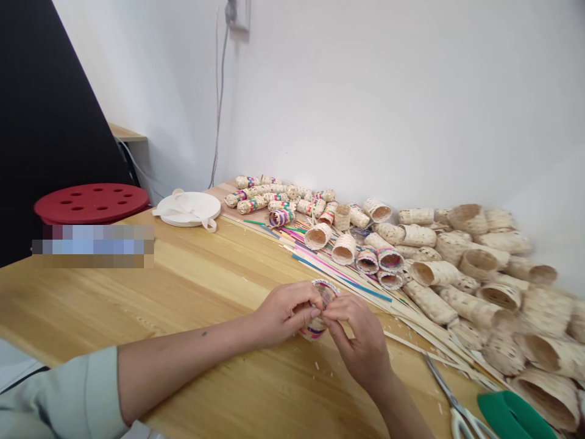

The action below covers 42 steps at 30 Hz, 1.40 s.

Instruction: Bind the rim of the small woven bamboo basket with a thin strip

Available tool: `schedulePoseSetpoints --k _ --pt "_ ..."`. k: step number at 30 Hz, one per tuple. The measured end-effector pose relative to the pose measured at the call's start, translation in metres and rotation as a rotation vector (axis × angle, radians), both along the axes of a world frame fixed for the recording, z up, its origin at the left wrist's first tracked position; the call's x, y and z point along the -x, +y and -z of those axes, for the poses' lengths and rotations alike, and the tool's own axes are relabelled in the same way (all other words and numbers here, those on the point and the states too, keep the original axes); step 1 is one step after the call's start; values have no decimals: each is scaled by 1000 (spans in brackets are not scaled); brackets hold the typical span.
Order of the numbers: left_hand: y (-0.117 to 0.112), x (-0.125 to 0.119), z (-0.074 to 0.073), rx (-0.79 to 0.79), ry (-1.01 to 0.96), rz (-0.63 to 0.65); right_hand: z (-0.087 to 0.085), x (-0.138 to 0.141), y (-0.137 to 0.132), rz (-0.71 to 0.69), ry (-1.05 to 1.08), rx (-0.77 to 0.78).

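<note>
A small woven basket with coloured bands and a twisted white rim sits between my hands, just above or on the wooden table; which of the two I cannot tell. My left hand is closed on the basket's near left edge, thumb and fingers pinched at the rim. From the right, my right hand pinches at the same rim, its fingertips almost meeting those of the left. Whatever fine strip lies between the fingertips is too small to make out. Both hands cover much of the basket's opening.
Scissors and a green object lie at the lower right. Bamboo strips run diagonally beside several plain woven baskets. A white ribbon roll rests at the back left, near a red stool.
</note>
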<state>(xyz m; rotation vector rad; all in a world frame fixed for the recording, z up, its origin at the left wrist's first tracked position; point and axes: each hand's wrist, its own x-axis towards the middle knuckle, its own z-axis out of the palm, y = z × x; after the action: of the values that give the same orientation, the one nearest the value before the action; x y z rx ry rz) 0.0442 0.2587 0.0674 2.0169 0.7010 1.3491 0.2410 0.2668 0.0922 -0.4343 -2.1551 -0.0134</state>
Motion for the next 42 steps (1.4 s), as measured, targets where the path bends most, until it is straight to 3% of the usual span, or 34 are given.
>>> schedulePoseSetpoints --k 42 --pt "1 0 3 -22 -16 1 3 1 0 -25 9 11"
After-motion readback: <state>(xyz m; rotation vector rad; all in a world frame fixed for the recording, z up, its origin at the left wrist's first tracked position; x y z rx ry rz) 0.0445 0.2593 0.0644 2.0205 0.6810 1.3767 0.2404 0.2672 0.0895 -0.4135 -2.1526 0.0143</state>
